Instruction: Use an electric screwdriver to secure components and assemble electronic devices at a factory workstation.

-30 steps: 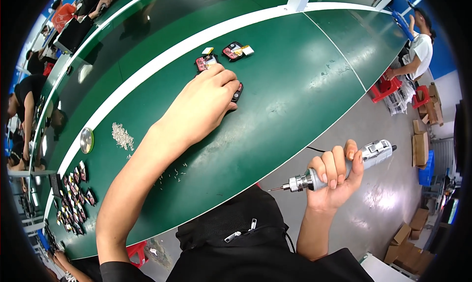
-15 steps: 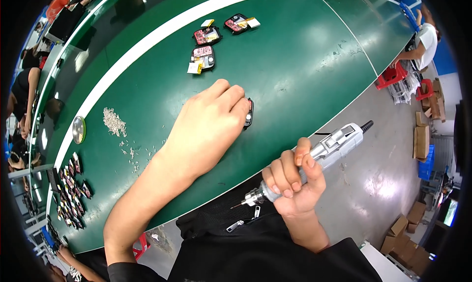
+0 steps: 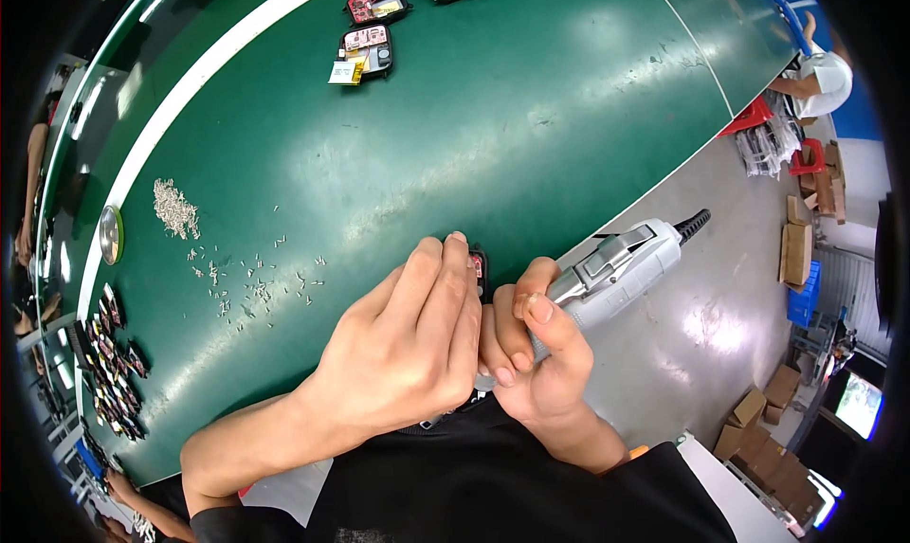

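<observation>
My left hand (image 3: pixel 403 339) is closed, its fingers pressed together and bent over a small black case (image 3: pixel 481 268) with a red circuit board, at the table's near edge. Most of that case is hidden behind the fingers. Gripped in my right hand (image 3: pixel 545 353) is a grey electric screwdriver (image 3: pixel 616 263), its cord end pointing up and right. Its bit is out of sight behind my left hand, so I cannot tell what it touches. The two hands are side by side, almost meeting.
Loose screws (image 3: pixel 175 209) lie in a pile on the green table (image 3: pixel 455 164), with several scattered nearer. Open black cases (image 3: pixel 367 55) with boards and batteries sit farther off. At left are a round dish (image 3: pixel 111 235) and a cluster of small parts (image 3: pixel 114 372). Another person (image 3: pixel 825 83) is at far right.
My left hand has drawn the black case toward me. The right hand has brought the screwdriver up beside it, and the bit has gone out of view. The camera view has shifted.
</observation>
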{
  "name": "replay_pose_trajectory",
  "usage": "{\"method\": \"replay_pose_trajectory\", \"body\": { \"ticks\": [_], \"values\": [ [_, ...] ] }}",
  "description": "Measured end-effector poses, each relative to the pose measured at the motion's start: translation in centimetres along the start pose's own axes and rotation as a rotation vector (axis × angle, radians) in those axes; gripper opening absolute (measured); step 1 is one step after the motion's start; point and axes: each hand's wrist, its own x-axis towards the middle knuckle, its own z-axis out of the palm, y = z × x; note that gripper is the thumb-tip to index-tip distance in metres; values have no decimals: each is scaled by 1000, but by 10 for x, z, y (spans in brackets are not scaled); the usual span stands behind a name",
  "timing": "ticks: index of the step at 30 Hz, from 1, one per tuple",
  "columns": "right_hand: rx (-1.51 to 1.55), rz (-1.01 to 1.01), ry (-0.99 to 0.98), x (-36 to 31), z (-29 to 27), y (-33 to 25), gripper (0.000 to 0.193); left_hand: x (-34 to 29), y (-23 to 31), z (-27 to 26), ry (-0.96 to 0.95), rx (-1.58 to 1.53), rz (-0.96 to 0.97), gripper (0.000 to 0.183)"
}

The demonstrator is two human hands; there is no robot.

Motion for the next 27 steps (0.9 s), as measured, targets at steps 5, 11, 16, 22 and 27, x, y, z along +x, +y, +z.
{"method": "replay_pose_trajectory", "body": {
  "ticks": [5, 11, 16, 22, 27],
  "values": [
    [-196, -154, -398, 19, 0, -49, 24, -8, 1, 0, -19, -64, -57, 29],
    [-336, -328, -508, 50, 18, -87, 33, -13, 1, 4, -4, -15, -11, 32],
    [-378, -347, -534, 66, 18, -76, 36, -15, 2, 6, 4, -81, -68, 36],
    [-409, -362, -469, 70, 16, -67, 34, -15, 2, 9, 28, -100, -84, 34],
    [-426, -342, -489, 73, 16, -65, 33, -17, 2, 8, 23, -130, -118, 34]
  ]
}}
